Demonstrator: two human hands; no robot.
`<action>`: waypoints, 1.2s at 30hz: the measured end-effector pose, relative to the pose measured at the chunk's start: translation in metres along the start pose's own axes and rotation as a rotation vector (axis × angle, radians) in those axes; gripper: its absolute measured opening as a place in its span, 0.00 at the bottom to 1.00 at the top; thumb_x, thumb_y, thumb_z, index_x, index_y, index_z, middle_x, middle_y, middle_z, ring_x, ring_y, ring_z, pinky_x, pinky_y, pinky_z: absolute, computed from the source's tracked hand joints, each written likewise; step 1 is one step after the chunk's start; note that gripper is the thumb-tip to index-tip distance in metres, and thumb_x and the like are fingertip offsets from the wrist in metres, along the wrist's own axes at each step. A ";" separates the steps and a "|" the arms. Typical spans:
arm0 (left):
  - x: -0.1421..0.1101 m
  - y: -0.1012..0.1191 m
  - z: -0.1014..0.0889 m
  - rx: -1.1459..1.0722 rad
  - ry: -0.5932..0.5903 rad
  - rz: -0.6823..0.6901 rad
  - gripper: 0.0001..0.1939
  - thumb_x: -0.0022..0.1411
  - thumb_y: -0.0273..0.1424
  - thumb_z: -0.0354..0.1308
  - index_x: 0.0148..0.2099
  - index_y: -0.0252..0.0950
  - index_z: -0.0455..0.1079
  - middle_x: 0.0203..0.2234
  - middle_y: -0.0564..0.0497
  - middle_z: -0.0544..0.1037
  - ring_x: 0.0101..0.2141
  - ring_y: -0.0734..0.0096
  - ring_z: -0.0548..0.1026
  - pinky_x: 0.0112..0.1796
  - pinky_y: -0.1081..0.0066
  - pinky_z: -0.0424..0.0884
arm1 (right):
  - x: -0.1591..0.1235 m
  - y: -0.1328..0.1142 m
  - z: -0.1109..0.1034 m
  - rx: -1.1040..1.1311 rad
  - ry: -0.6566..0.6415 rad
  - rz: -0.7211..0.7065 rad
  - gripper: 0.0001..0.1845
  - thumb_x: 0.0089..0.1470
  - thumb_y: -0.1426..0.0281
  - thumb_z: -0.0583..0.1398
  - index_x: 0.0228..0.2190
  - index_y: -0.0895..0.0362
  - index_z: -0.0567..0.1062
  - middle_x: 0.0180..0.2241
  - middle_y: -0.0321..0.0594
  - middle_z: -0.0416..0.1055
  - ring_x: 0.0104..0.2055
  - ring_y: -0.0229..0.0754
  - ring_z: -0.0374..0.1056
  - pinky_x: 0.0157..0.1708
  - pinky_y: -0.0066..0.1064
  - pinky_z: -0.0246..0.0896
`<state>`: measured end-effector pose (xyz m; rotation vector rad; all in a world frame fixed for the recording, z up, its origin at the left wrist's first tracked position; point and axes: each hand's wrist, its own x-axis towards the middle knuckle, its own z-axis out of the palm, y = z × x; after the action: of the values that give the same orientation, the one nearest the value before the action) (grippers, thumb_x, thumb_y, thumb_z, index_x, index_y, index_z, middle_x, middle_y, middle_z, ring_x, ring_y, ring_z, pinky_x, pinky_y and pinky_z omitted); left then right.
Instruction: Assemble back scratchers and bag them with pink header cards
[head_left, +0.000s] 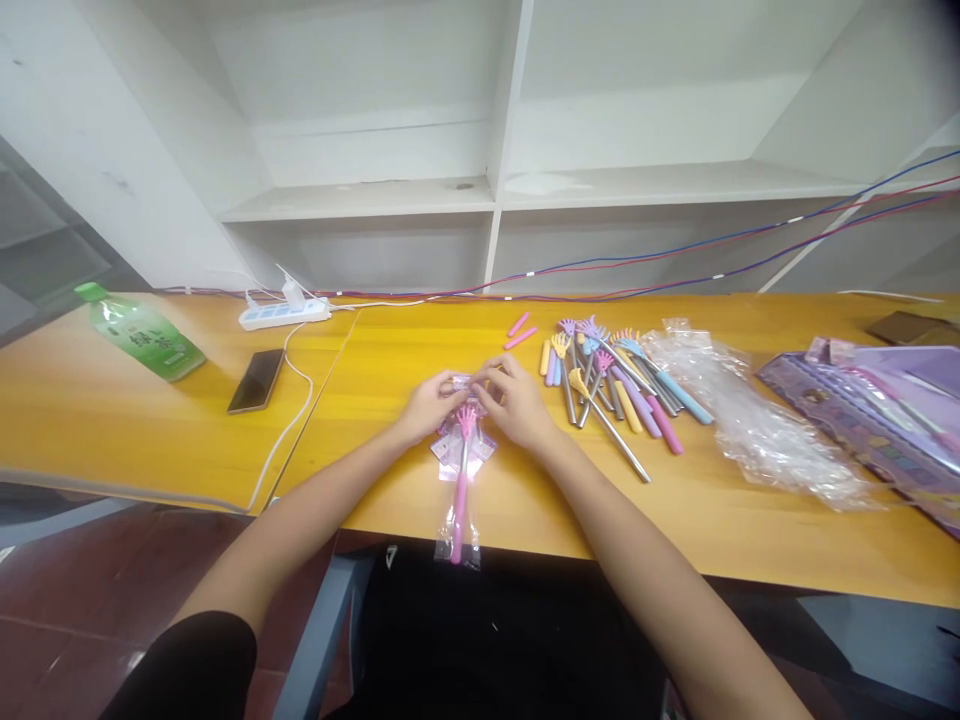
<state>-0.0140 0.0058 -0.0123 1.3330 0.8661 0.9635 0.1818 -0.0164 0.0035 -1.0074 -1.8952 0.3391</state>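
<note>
A pink back scratcher with a hand-shaped head lies inside a transparent plastic bag, its handle end reaching over the table's front edge. At the bag's top end, my left hand is closed, fingertips pinching the plastic. My right hand pinches the same end from the other side, its fingers bent inward. Small printed cards lie under the bag, partly covered by it. To the right of my hands is a pile of loose back scratchers with metal shafts and pink, purple, blue and yellow parts.
Two pink tubes lie behind my hands. Crumpled plastic bags and purple printed packaging cover the right side. On the left are a green bottle, a phone and a power strip. White shelves stand behind.
</note>
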 end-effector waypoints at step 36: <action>0.013 -0.001 -0.014 0.118 0.227 0.087 0.14 0.56 0.31 0.70 0.45 0.34 0.77 0.34 0.48 0.85 0.37 0.65 0.83 0.41 0.69 0.78 | 0.005 0.025 0.004 0.333 -0.059 0.395 0.19 0.60 0.70 0.60 0.53 0.55 0.72 0.38 0.41 0.80 0.36 0.42 0.79 0.44 0.38 0.76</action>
<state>-0.0215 0.0231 -0.0139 1.3884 1.0582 1.1629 0.1903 0.0038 -0.0103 -1.1440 -1.6102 0.8913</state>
